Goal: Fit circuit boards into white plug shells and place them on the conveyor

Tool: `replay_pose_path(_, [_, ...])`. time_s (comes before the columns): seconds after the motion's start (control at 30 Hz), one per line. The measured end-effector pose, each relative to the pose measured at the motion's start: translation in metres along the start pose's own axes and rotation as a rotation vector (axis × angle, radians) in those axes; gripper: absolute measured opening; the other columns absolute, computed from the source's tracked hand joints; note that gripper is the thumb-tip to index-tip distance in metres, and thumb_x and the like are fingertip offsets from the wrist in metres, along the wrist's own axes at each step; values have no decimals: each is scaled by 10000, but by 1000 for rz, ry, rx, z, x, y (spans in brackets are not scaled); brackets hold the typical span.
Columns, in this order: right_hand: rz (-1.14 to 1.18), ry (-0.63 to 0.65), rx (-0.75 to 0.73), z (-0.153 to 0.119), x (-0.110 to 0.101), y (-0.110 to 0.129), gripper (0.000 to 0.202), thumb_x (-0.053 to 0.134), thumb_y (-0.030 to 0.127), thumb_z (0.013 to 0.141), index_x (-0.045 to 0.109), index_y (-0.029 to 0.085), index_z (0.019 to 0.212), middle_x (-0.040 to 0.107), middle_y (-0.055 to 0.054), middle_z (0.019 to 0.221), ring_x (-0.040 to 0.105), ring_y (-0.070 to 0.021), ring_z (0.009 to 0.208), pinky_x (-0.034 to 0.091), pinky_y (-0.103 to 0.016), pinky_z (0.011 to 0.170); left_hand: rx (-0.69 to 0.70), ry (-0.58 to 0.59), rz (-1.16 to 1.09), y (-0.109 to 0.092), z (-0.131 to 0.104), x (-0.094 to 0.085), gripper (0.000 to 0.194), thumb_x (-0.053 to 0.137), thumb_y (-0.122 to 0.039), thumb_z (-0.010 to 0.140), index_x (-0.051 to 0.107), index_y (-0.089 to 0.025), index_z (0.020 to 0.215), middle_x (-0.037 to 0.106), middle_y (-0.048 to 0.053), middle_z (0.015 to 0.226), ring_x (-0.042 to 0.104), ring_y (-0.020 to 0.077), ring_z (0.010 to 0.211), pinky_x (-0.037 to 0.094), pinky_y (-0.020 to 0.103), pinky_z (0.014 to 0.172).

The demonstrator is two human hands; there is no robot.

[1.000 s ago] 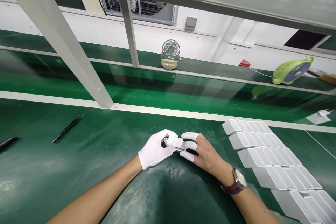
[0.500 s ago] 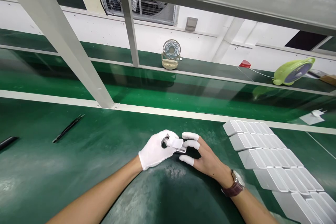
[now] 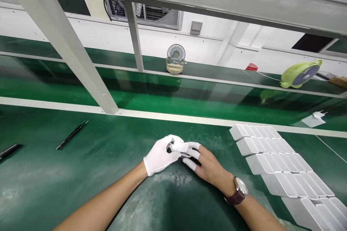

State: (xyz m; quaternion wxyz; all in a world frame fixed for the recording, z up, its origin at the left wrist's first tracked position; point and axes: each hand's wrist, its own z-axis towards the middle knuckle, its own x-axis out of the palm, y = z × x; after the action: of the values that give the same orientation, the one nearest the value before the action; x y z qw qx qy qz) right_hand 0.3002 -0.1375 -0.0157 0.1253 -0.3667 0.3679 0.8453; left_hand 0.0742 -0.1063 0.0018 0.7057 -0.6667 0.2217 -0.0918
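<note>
White plug slid left behind my scuffed green table; small fan stood farther back. My left grip pinched the white-and-grey piece over it; right grip, fingers spread, touched its right end.

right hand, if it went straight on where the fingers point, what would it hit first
Likely the small white part in the left hand; they may be touching, though depth is unclear.
</note>
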Motion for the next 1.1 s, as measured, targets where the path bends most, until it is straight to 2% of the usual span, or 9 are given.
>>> replay_pose_path(0.07, [103,-12,45,2,3,0,425,583,199,982,533,303,1392,583,-104,1330,601,-237,1200,529,-426,1025,-15,-1,15,1,0,1,303,677,-266,846,617,-189,1133,694,45,1047,638,192,902,520,332,811])
replay_pose_path(0.13, [282,-88,160,4,7,-2,373,609,233,971,582,292,1338,608,-96,1296,619,-237,1175,531,-420,1015,-23,-38,49,1,-1,4,415,668,-319,865,565,-202,1250,679,48,1088,614,172,854,521,336,796])
replay_pose_path(0.27, [892,-263,533,7,13,-2,324,652,360,949,620,248,1251,689,-84,1176,677,-238,1049,574,-406,904,72,-135,254,0,-6,16,856,842,-302,686,418,-242,1428,625,50,1150,576,174,842,527,347,785])
replay_pose_path(0.33, [1152,-237,643,8,14,2,302,634,398,959,647,225,1206,712,-79,1109,689,-233,981,578,-404,853,141,-128,370,-1,-10,21,886,847,-242,679,409,-287,1448,613,36,1126,580,185,877,529,356,815])
replay_pose_path(0.43, [1344,-166,699,9,16,8,279,633,412,957,682,208,1141,721,-61,1020,684,-214,908,565,-386,814,175,-145,444,-1,-13,26,793,802,-211,744,428,-325,1435,607,8,1018,590,178,857,535,350,816])
replay_pose_path(0.67, [1369,-148,731,10,20,12,315,664,477,916,695,212,1082,709,-41,945,665,-204,853,542,-366,770,222,-191,497,2,-13,26,795,831,-222,712,448,-272,1407,592,6,981,606,173,829,544,320,769])
replay_pose_path(0.93, [1303,-122,729,9,21,11,352,618,510,933,674,212,1112,722,-61,1003,686,-238,927,561,-400,804,164,-162,481,-1,-14,25,770,820,-250,726,468,-264,1410,601,14,991,613,182,848,545,332,792])
replay_pose_path(1.03, [1118,-165,666,6,20,7,336,594,468,958,642,227,1188,711,-75,1100,674,-258,1042,562,-420,870,134,-110,453,-2,-13,22,818,825,-282,724,437,-310,1444,620,27,1095,623,210,962,537,363,884])
replay_pose_path(1.1, [872,-241,557,3,18,4,319,623,396,952,619,247,1234,674,-81,1201,645,-257,1122,537,-423,949,85,-110,452,0,-11,20,800,812,-313,740,437,-312,1447,621,43,1181,612,238,1059,516,395,947])
